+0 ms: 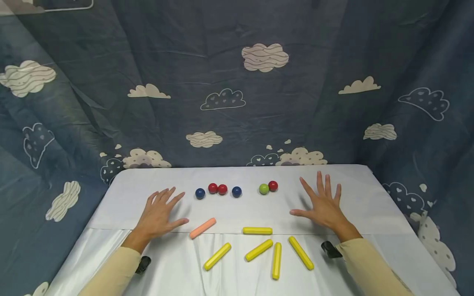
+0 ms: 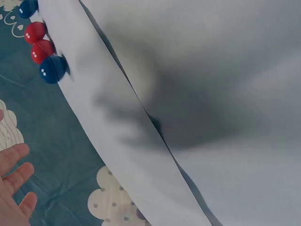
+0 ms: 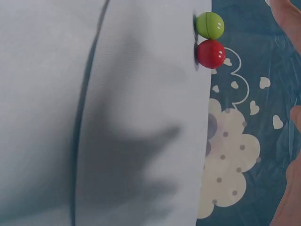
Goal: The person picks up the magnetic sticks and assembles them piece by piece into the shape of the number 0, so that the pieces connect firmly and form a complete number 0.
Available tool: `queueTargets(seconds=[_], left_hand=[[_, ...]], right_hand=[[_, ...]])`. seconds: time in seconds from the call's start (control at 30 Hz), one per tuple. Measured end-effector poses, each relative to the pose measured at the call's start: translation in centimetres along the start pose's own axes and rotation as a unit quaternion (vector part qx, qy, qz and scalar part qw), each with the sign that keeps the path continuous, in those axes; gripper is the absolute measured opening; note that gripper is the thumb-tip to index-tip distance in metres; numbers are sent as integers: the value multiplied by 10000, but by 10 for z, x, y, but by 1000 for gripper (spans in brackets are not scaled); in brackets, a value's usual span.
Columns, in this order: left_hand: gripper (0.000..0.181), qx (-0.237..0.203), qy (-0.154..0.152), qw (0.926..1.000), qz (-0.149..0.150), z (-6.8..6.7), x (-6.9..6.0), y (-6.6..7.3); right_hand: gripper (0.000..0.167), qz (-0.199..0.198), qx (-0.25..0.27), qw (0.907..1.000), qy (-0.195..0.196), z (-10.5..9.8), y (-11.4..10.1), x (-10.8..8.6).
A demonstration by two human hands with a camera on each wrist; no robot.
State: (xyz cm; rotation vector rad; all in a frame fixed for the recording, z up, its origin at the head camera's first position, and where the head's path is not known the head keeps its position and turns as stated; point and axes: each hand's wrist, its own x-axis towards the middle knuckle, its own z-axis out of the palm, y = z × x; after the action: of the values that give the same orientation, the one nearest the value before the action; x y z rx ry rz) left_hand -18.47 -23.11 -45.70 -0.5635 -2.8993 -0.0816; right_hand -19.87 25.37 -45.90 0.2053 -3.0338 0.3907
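The left hand (image 1: pixel 157 216) hovers with spread fingers over the white table, left of an orange stick (image 1: pixel 202 228) and a blue ball (image 1: pixel 200 193). Two red balls (image 1: pixel 217 188) and another blue ball (image 1: pixel 236 191) stand in the same row. At the right, the right hand (image 1: pixel 324 205) is also spread, holding nothing, beside a red ball (image 1: pixel 273 186) that sits by a green ball (image 1: pixel 263 188). Several yellow sticks, one of them crosswise (image 1: pixel 257 231), lie between the forearms. Fingers (image 2: pixel 18 172) of the left hand show at the left wrist view's edge.
A white cloth (image 1: pixel 237 213) with a crosswise seam covers the table. Behind and at both sides hangs a dark blue curtain (image 1: pixel 296 107) with cloud prints. A small black object shows at each wrist, the right one by the sleeve (image 1: pixel 331 249).
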Motion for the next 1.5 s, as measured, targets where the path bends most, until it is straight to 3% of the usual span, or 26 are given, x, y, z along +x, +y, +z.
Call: queueTargets(seconds=[0.27, 0.53, 0.63, 0.8, 0.93, 1.13, 1.3, 1.5], left_hand=[[74, -480, -160, 9987, -14, 0, -1, 12], [66, -994, -551, 9929, -337, 6, 3, 32], [61, -1314, -676, 9881, -435, 12, 6, 39], [50, -1914, -922, 9747, -696, 21, 10, 47], [42, -2219, -1057, 9651, -900, 27, 11, 50], [45, -2511, -1250, 9536, -1092, 31, 11, 51], [38, -2749, -1465, 9429, -1177, 34, 12, 52], [21, -2956, -1477, 9382, -1026, 34, 13, 51]], right_hand=[[113, -71, 314, 9994, -157, 3, -11, 21], [109, -113, 770, 9952, -595, 8, -19, 58], [102, -89, 1103, 9900, -871, 12, -18, 74], [85, 9, 1986, 9733, -1148, 24, -19, 95], [73, 26, 2370, 9642, -1191, 31, -22, 104], [62, 167, 2765, 9515, -1340, 42, -21, 111], [54, 362, 2905, 9459, -1402, 51, -18, 113], [48, 493, 2970, 9451, -1270, 56, -16, 114]])
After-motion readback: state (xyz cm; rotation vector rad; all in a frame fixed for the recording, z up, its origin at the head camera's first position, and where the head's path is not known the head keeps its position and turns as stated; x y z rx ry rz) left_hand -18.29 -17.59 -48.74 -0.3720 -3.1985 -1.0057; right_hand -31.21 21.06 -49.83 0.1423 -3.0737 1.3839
